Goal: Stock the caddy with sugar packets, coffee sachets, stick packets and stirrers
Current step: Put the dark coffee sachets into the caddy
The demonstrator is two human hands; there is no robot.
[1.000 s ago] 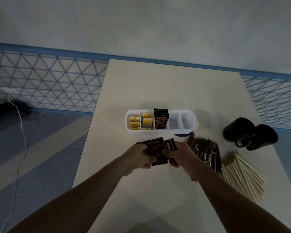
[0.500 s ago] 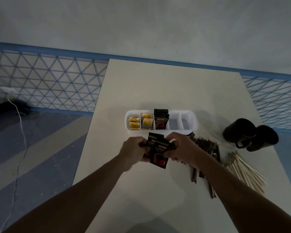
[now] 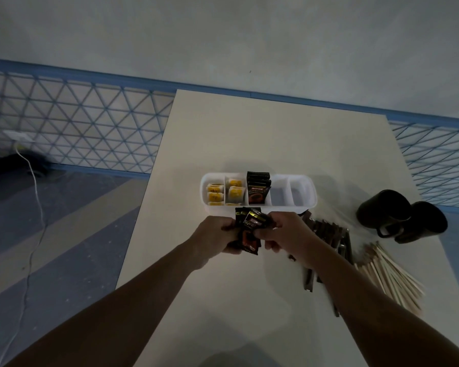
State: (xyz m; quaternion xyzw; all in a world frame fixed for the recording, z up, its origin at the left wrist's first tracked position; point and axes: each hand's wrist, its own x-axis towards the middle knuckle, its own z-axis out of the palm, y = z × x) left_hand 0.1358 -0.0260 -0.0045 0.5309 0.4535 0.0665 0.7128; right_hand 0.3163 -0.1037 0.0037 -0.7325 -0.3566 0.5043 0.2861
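Together the left hand (image 3: 217, 235) and right hand (image 3: 285, 234) pinch a small bundle of dark coffee sachets (image 3: 249, 230), fingers curled round its edges, just short of the white caddy (image 3: 281, 208) at their twelve o'clock. Stored sachets (image 3: 258, 190) stand in its third compartment from the left. Stick packets (image 3: 329, 235) and stirrers (image 3: 390, 276) lie on the table at the hands' four o'clock.

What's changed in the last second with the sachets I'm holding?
The left hand and right hand gathered the fanned coffee sachets into a tighter bundle and carried it slightly toward the caddy, still gripping it. The caddy, stirrers and mugs stayed put.
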